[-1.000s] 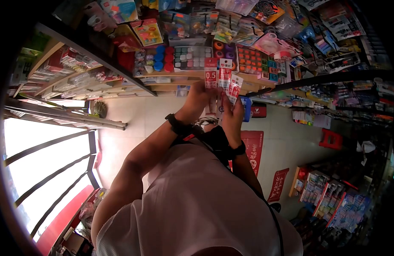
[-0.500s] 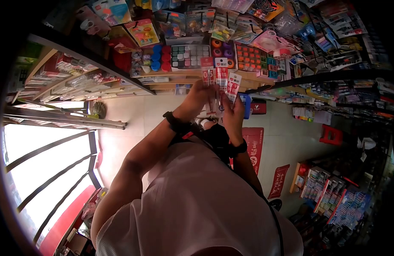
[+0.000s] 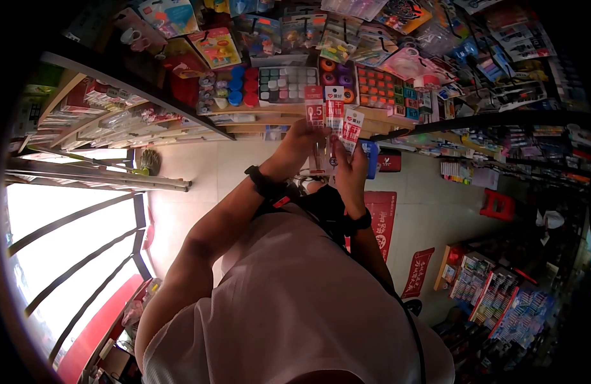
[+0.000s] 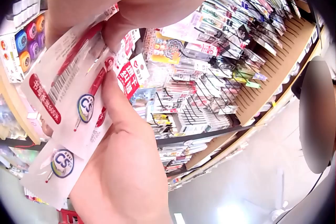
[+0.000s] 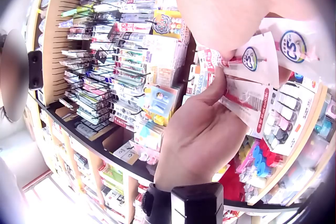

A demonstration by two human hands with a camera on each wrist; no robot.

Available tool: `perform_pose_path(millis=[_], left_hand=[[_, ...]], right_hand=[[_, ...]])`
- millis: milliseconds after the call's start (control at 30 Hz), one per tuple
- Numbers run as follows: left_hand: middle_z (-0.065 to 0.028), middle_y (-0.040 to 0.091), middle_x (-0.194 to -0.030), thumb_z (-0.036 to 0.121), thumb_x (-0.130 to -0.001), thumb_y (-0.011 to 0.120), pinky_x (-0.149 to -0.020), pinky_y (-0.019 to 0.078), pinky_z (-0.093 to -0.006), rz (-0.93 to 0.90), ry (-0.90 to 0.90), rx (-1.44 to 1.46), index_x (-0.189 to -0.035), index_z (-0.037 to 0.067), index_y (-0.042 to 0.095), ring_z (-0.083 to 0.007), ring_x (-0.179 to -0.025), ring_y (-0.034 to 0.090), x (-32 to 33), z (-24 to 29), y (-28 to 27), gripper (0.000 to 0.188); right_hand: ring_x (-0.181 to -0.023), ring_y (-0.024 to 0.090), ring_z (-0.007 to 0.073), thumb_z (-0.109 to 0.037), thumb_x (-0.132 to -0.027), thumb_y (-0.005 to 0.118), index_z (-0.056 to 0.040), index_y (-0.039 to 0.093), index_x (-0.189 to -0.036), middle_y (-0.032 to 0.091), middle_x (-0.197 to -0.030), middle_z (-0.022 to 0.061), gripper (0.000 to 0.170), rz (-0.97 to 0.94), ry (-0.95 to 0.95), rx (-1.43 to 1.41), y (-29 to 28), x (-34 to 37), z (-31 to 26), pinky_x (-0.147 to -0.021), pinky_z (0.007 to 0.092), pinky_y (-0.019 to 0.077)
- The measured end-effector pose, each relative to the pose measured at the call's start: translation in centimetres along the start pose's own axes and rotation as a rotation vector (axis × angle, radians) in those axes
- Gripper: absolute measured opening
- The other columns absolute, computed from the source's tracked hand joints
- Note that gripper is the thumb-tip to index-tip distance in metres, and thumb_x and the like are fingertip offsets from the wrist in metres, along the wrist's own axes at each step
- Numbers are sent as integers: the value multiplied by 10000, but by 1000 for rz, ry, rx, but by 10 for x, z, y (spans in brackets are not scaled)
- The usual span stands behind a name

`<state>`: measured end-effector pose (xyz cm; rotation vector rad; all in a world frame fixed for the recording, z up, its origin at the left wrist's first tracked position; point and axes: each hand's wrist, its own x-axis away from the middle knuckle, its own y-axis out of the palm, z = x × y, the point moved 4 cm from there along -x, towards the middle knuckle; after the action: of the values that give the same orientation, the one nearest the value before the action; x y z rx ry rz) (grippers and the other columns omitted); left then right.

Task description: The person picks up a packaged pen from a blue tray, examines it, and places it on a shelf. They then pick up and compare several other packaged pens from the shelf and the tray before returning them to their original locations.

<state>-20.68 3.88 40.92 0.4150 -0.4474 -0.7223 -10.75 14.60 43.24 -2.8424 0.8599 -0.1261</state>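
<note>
Three slim, clear pen packs with red contents are fanned side by side in front of the shelf. My left hand pinches the leftmost pack, which has a red header marked 0.5. With thumb and fingers, my right hand grips the middle pack and the right pack, both with white and red headers. In the left wrist view, the left-hand pack shows a barcode and red label. Round CS marks are on the right-hand packs, one of them the lower pack.
Ahead is a shelf with small bottles, orange-topped items and hanging blister packs. Wooden shelves stand at the left. A dark rail runs along the right. A red stool and red mats are on the floor.
Both hands keep hold of the same packs. The packs have shifted and tilted only slightly, and the head view has turned a little.
</note>
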Motion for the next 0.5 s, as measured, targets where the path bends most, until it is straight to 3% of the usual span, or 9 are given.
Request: perform_pose_path(millis=[167,500], left_hand=[[-27,666,-944,99,-986,572,-731,482,-268,-19,60,38,-1093,-6,612,-92,-830,602,0,1,6,156],[-52,683,-1004,46,-973,566,-774,514,-280,25,75,-48,-1140,-18,597,-106,-887,628,1,1,3,182]], right_hand=[[-715,566,92,-180,-987,600,10,587,-1198,683,-923,67,284,0,10,4,0,-1,0,-639,259,454],[-711,539,51,-197,-986,620,4,618,-1165,678,-906,29,269,8,14,-28,5,-2,2,-625,232,440]])
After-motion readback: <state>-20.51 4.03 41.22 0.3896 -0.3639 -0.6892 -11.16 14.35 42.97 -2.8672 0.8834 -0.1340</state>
